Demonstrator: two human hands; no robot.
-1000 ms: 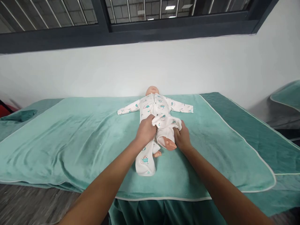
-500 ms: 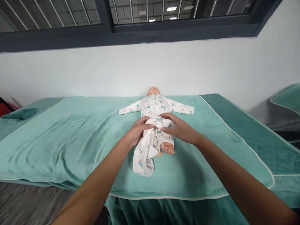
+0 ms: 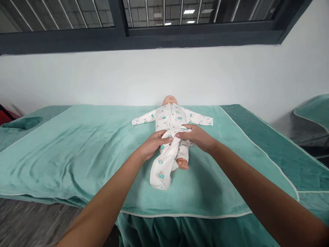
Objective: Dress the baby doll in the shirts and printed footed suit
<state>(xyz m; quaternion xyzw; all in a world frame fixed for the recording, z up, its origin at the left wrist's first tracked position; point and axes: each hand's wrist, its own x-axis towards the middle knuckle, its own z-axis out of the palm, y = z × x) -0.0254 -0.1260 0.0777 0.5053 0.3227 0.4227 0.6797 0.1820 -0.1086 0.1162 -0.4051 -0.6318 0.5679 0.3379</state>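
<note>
A baby doll (image 3: 169, 100) lies on its back in a white printed top (image 3: 168, 116), its sleeves spread to both sides. Over its lower body I hold white baby trousers (image 3: 161, 169) with teal print, one long leg hanging down toward me. My left hand (image 3: 155, 143) pinches their upper edge on the left between thumb and fingers. On the right, my right hand (image 3: 196, 136) grips the same bunched edge. One doll foot (image 3: 182, 163) pokes out of a white cuff below; the other foot is hidden behind the cloth.
A light green blanket (image 3: 89, 137) covers the bed, with darker green cloth (image 3: 267, 151) at the right. Behind stands a white wall (image 3: 144, 75) under a dark window frame (image 3: 200, 37). A green cushion-like piece (image 3: 315, 109) is at far right.
The trousers have been turned and drawn flatter, their hanging leg shifting slightly right and covering the second doll foot. Both hands keep hold and have come a little closer together.
</note>
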